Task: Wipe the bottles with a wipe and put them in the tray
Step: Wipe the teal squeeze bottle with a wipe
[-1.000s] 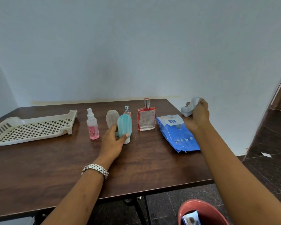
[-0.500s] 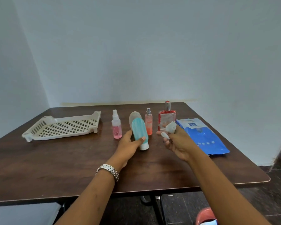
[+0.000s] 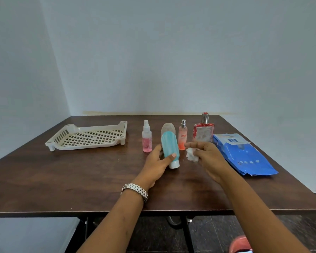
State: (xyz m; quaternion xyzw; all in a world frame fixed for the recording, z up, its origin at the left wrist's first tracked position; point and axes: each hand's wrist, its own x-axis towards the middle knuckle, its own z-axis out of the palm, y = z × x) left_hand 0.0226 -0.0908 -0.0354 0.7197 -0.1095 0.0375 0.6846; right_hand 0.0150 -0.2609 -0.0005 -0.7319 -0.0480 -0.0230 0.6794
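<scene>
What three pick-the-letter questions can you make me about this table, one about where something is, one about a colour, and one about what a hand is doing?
1. Where is the tray?
A. on the floor
B. on the table, left of the pink spray bottle
C. on top of a bottle

2. What colour is the wipes pack?
A. green
B. yellow
C. blue

3. What is the left hand doing?
A. gripping the turquoise bottle
B. lying flat
C. lifting the tray

Answers:
1 B, it sits at the table's left end, with a gap to that bottle.
2 C, its wrapper is plainly blue.
3 A, thumb and fingers wrap the turquoise bottle, while the right hand pinches the wipe.
</scene>
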